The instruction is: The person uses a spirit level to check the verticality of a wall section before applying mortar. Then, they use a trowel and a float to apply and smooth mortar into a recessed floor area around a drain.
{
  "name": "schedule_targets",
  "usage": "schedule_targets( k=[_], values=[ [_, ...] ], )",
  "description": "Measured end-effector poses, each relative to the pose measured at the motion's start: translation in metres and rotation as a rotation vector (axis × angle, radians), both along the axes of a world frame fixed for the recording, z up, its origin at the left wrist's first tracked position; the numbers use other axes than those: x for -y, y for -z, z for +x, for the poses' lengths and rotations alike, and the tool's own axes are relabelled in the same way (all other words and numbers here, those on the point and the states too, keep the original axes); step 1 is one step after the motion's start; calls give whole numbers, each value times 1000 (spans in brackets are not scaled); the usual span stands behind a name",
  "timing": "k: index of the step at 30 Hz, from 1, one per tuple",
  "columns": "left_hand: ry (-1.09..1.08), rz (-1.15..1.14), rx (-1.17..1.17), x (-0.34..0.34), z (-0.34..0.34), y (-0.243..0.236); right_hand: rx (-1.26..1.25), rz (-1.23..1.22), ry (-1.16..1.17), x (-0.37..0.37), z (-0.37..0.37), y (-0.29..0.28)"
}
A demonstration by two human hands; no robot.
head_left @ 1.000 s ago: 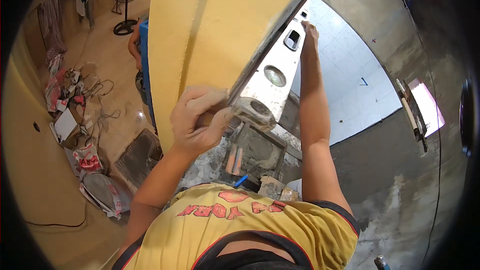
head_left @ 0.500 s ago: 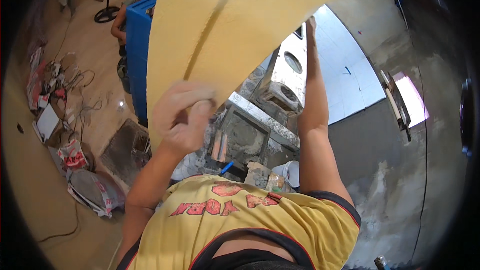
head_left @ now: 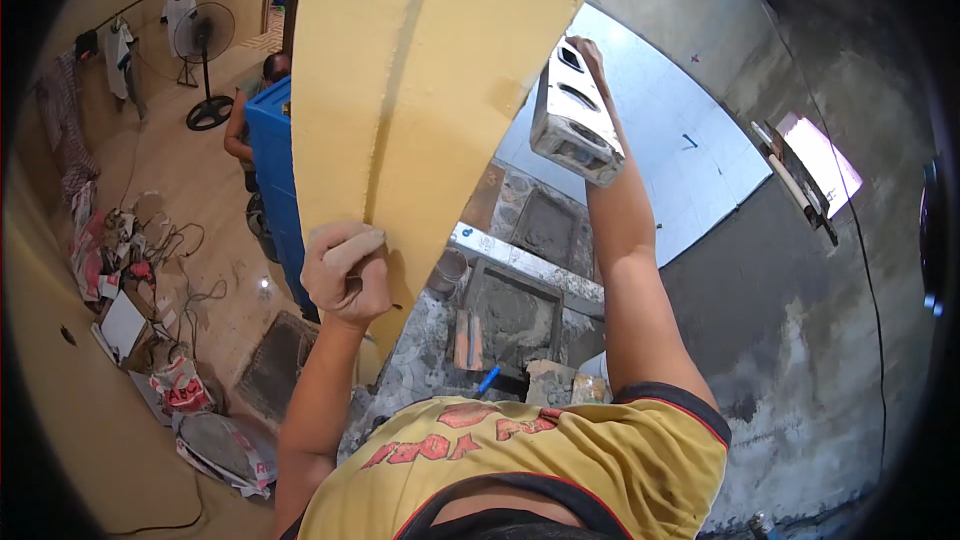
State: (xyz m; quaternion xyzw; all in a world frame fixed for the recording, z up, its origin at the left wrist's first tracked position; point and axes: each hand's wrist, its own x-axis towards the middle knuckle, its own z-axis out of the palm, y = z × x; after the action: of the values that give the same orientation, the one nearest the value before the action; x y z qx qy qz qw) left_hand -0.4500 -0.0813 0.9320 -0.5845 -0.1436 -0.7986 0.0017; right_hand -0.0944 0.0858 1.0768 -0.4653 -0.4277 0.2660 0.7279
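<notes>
My right hand [head_left: 588, 58] is stretched far forward and closed round a whitish spirit level [head_left: 578, 110] with round and oval cut-outs, its hollow end tilted toward me. Behind it lies a pale blue-white tiled surface [head_left: 680, 140]. My left hand [head_left: 345, 270] has curled fingers and is held up close to the yellow wall [head_left: 450, 70]; whether something small sits in its grip, I cannot make out. Below are a square tray of wet mortar [head_left: 510, 315], an orange-and-grey float [head_left: 467, 340] and a blue pen-like stick [head_left: 488, 380].
A second mortar tray [head_left: 548, 225] lies beyond a whitish bar [head_left: 530, 262]. At left, a person [head_left: 240, 125] is partly behind a blue cabinet [head_left: 280, 160]. Cables, bags [head_left: 225, 450] and debris litter the floor near a standing fan [head_left: 205, 50]. A grey plastered wall [head_left: 780, 340] rises at right.
My right hand has drawn the level slightly left, showing more of it. The left hand has dropped lower along the yellow wall, still curled. The view has shifted, showing more of the room at left.
</notes>
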Motion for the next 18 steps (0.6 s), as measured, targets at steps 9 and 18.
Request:
schedule_targets(
  k=[9,18],
  values=[
    [16,-1,42,-2,0,-3,23,-43,16,26,-4,37],
    [-127,-45,7,6,-5,7,97,-62,-40,21,-10,58]
  ],
)
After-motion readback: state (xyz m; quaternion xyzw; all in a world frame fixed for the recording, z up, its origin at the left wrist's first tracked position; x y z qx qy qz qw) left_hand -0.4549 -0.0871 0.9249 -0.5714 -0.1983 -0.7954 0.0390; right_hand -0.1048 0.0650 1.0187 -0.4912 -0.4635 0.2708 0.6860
